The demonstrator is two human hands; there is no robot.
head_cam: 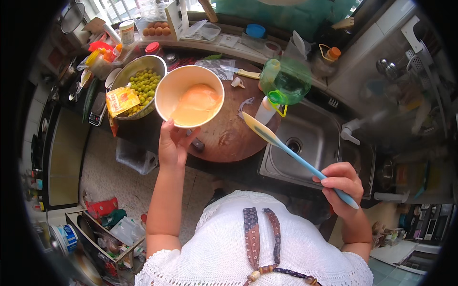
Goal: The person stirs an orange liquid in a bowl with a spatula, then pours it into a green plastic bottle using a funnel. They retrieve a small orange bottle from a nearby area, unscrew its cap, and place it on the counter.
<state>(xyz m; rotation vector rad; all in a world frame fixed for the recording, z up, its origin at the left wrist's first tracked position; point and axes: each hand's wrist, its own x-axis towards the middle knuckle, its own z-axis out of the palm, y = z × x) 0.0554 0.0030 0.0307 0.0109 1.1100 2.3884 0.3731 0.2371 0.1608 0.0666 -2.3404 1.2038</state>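
My left hand (175, 141) grips a white bowl (166, 89) by its near rim and side. The bowl is tilted so its inside faces me, and a smooth orange-yellow mixture (200, 105) lies in it. In my right hand (341, 186) is a light-blue spatula (300, 159), held near the end of its handle. Its blade (259, 127) is coated with pale orange mixture and is apart from the bowl, over the right side of a round wooden cutting board (232, 143). Behind the bowl, a steel basin (161, 60) holds green round fruits (145, 82) and a yellow packet (123, 102).
A knife (248, 74) lies at the board's back edge; another knife's handle (197, 143) shows under the bowl. Right of the board are a green plastic jug (290, 82), a white bottle (265, 113) and a steel sink (311, 121). A kitchen scale (98, 111) stands left.
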